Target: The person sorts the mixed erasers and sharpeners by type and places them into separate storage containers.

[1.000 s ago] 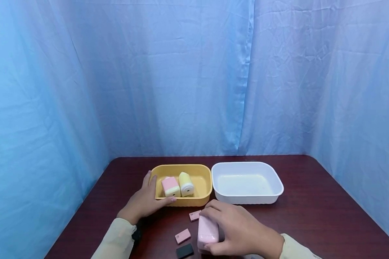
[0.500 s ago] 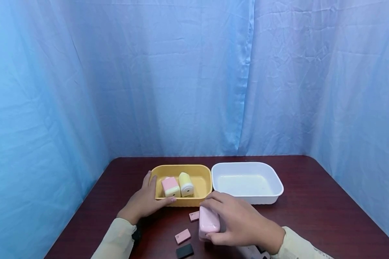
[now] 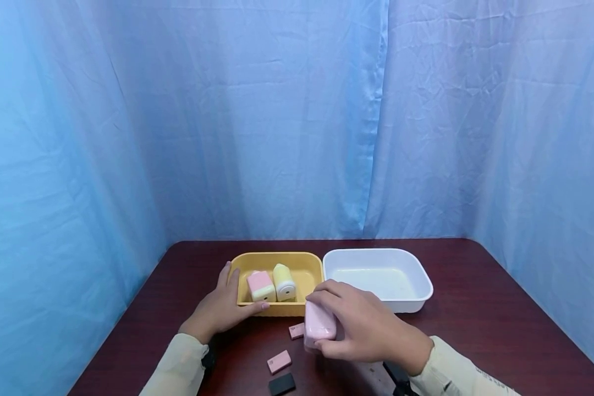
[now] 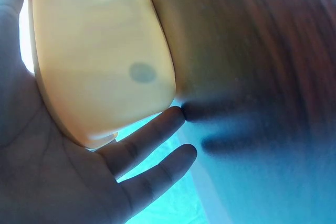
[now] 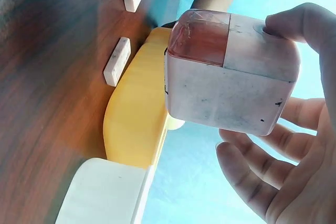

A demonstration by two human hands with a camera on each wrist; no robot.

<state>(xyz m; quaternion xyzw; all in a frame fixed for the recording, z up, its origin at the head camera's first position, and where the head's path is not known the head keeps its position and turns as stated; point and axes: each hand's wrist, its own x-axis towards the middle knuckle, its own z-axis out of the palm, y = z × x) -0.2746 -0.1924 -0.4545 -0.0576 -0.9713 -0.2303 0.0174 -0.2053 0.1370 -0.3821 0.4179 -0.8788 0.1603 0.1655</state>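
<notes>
My right hand [image 3: 363, 325] grips a pale pink pencil sharpener [image 3: 320, 323], holding it above the table in front of the bins. In the right wrist view, this sharpener [image 5: 226, 85] shows a clear reddish window, and the thumb presses beside a round hole. The left hand [image 3: 218, 308] rests at the front left corner of a yellow bin [image 3: 292, 311], thumb along the front rim. Its fingers [image 4: 152, 135] lie straight against the outer wall in the left wrist view. Inside the bin are a pink-and-cream sharpener [image 3: 260, 283] and a yellow-and-white one [image 3: 284, 281].
A white bin [image 3: 411, 305] stands directly right of the yellow one. Two pink erasers, a nearer one [image 3: 279, 362] and a farther one [image 3: 296, 331], lie on the dark red table with a black eraser [image 3: 282, 384]. Blue curtains [image 3: 277, 137] surround the table.
My right hand has carried the pink sharpener up and forward, off the table toward the bins. The left hand has stayed put.
</notes>
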